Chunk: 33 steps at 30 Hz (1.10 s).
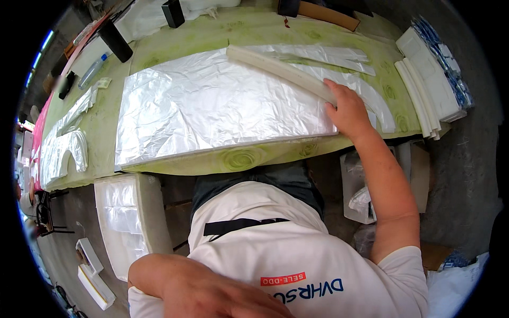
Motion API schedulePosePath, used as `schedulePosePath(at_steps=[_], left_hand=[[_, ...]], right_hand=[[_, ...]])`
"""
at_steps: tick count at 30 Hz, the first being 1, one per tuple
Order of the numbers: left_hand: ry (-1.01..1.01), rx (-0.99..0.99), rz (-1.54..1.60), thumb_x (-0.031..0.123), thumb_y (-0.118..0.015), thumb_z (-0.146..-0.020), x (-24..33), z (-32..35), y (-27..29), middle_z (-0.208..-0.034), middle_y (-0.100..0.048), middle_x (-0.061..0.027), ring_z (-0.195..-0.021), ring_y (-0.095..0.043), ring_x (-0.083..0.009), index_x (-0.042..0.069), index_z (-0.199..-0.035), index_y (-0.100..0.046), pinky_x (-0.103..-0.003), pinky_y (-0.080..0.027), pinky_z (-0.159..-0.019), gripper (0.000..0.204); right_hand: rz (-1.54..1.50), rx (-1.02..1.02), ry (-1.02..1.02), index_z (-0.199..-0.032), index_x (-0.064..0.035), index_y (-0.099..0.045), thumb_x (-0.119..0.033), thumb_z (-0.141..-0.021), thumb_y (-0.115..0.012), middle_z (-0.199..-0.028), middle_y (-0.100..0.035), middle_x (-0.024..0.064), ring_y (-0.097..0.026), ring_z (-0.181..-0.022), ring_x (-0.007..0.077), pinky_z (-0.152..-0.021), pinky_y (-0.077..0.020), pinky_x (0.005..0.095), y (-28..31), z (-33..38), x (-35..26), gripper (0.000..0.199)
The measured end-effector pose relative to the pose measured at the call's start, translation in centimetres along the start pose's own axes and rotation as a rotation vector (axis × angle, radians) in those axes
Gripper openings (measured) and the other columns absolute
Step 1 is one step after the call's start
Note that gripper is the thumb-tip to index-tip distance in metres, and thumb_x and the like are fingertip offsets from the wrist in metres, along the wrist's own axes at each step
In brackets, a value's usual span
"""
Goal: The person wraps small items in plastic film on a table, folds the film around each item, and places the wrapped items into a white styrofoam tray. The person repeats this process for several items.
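My right hand [347, 108] is closed around the near end of a long, pale, off-white tube [281, 71]. The tube slants away to the left across a large, crinkled silvery sheet [201, 100] that lies flat on the table. Whether the tube is hollow does not show. At the picture's lower edge my left arm is bent in front of my chest, well away from the sheet. Only part of my left hand [225, 299] shows there, close up, and its fingers are cut off from view.
A green patterned cloth [238, 159] covers the table. Silvery strips [366, 90] lie right of the sheet, cut pieces [63, 151] left. A black cylinder [115, 41] and a bottle [93, 71] stand far left. White tubes [416, 98] rest at the right edge. Below are boxes [124, 212].
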<state>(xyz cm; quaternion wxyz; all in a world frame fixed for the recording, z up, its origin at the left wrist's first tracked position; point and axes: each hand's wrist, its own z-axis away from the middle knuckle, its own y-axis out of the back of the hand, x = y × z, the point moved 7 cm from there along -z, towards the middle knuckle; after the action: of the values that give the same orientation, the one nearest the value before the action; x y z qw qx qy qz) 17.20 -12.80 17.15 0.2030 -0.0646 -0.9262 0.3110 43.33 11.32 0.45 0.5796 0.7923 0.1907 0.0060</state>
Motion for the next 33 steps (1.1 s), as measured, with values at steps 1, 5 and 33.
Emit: schedulePosePath(at_steps=[1,5,33], left_hand=[[-0.028,-0.004,0.003,0.032,-0.075,-0.094,0.0,0.6,0.1,-0.097,-0.062,-0.0105,-0.08,-0.063,-0.0234,0.009,-0.113,-0.078,-0.034,-0.05,-0.067,0.03],[-0.028,-0.027,0.034,0.032,-0.074,-0.095,0.9,-0.9,1.7,-0.097,-0.061,-0.0102,-0.079,-0.062,-0.0229,0.009,-0.113,-0.078,-0.034,-0.05,-0.067,0.03],[1.133,-0.236,-1.762,0.025,-0.077,-0.081,-12.1,-7.8,31.9,-0.097,-0.069,-0.0128,-0.092,-0.068,-0.034,0.008,-0.1,-0.071,-0.043,-0.054,-0.082,0.026]], right_hand=[[-0.019,-0.149,-0.091,-0.141,-0.0137,-0.056,-0.017,-0.081,-0.068,-0.125,-0.062,0.0187,-0.059,-0.116,0.038,-0.103,-0.0465,0.0452,-0.1,-0.4,-0.6,0.061],[-0.133,-0.391,-0.22,-0.143,-0.013,-0.054,-0.02,-0.082,-0.067,-0.129,-0.061,0.0205,-0.06,-0.116,0.0394,-0.101,-0.0484,0.0441,1.2,1.2,-4.0,0.062],[-1.318,-0.35,-0.515,-0.141,0.0009,-0.044,-0.021,-0.098,-0.068,-0.095,-0.058,0.0082,-0.057,-0.079,0.0153,-0.072,-0.0504,0.0312,-4.3,8.7,-9.7,0.054]])
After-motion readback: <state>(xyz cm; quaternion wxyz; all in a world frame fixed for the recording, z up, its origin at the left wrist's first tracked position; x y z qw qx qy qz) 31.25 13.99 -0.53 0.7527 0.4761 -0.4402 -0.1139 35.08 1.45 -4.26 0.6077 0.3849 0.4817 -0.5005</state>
